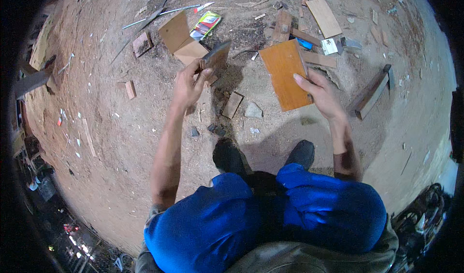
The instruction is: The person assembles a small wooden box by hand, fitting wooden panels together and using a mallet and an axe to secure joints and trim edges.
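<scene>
My right hand grips a flat orange-brown wooden board by its right edge, thumb on top and fingers underneath. The board's broad face is turned up toward me. In my left hand is a second piece of board, tilted so that I see it partly edge-on, pinched between thumb and fingers. Both pieces are held above the dirt ground, apart from each other. Just beyond my left hand lies a folded piece of brown cardboard, partly hidden by that hand.
A green and red packet lies beyond the cardboard. Wood scraps surround my hands: a pale plank, a small block, a dark block. A grey stone sits before my feet. A long wooden bar lies at right.
</scene>
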### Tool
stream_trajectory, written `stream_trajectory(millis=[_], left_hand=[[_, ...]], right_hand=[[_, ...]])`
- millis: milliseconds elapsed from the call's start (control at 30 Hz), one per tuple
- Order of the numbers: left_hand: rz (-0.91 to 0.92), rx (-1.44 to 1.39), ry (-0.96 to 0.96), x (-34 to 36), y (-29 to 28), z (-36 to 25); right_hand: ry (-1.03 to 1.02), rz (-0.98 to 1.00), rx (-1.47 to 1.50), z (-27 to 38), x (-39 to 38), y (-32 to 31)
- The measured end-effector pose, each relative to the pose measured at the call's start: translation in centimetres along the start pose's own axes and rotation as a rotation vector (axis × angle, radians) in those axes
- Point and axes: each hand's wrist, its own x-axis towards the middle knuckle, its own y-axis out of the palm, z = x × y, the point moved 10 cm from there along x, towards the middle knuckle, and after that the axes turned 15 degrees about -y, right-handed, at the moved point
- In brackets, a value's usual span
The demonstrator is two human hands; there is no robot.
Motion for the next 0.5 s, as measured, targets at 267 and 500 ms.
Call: stream_trajectory(millis=[267,500], left_hand=[[0.396,0.028,-0.049,-3.3,-2.4,-2.0],[0.63,0.256,-0.008,-6.1,1.4,-3.3]], right_hand=[[-0.457,0.334,-0.481,10.2,-0.4,-0.9],[-0.387,0.565,-0.715,8.3,-0.1,3.4]])
